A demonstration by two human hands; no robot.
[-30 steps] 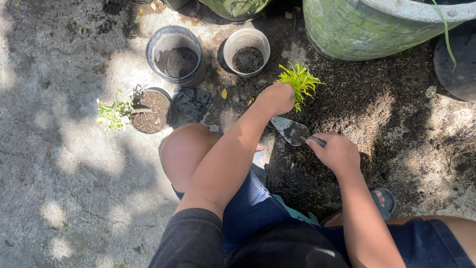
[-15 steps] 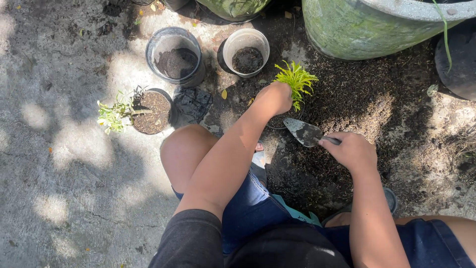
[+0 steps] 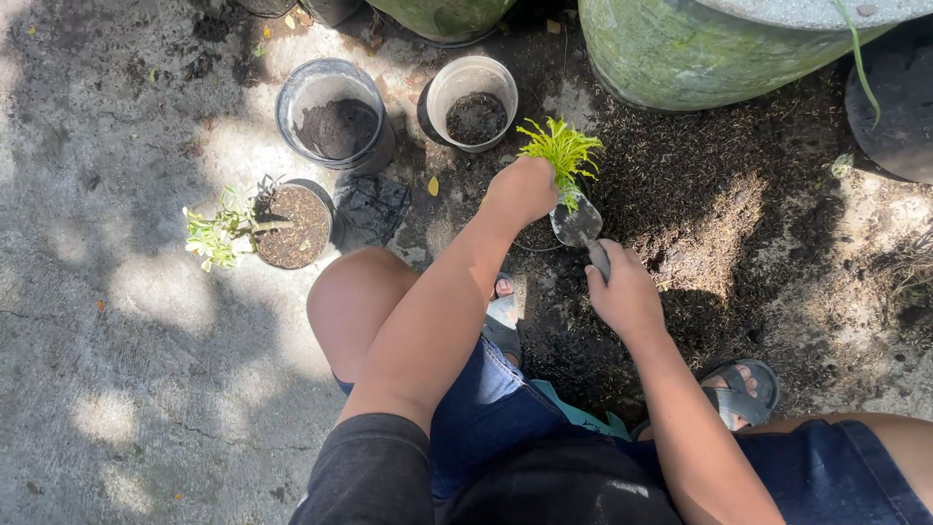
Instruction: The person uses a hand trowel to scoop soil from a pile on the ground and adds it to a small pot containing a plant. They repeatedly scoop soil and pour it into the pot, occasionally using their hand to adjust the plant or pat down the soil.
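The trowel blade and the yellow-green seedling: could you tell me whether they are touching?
Cannot tell. In the head view the trowel blade sits right beneath the seedling, whose lowest fronds overlap its top edge, but contact or a gap is not plain.

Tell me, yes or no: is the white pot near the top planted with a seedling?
No: the white pot holds only dark soil, while the bright green seedling is gripped by the left hand beside the trowel.
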